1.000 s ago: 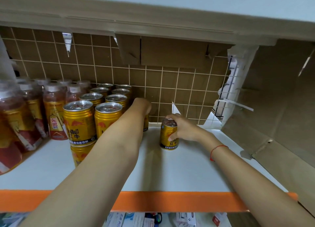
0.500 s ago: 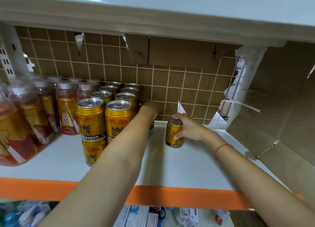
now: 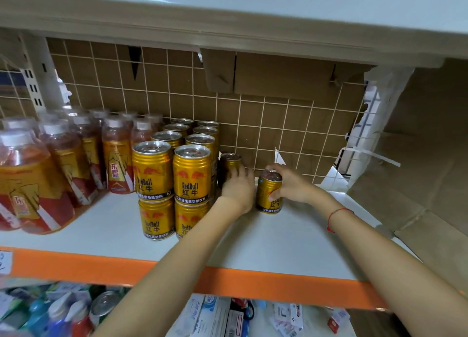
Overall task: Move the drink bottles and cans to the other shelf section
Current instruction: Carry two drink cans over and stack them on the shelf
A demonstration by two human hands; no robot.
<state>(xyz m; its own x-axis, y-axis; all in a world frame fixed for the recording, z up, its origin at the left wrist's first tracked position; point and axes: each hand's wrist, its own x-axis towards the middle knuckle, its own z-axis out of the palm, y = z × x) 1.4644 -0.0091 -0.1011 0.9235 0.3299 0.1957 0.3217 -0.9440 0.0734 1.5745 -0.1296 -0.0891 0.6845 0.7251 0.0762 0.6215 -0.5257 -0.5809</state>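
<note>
Item: short gold aluminium drink can with red bull print and dark label band (image 3: 269, 193), upright on the white shelf board (image 3: 278, 238), near the back, well right of the main stock. Our right hand (image 3: 291, 184) grips it from above and the side, fingers over the rim, thumb low on the label.

Second item: matching gold can in shadow (image 3: 229, 168), against the stack's right flank. Our left hand (image 3: 239, 187) wraps it. A second ago this hand hid whatever it reached for; now the can's top shows clear above the fingers, so we judge it drawn out for transfer. The right-hand can sits about where it was.

Remaining stock: two-tier stack of gold cans (image 3: 172, 174), several rows deep; left of it, clear plastic bottles of amber drink with white caps (image 3: 116, 159). Most of the move is undone.

Surround: wire grid backing over brown cardboard (image 3: 253, 108), orange shelf edge (image 3: 253, 283).
</note>
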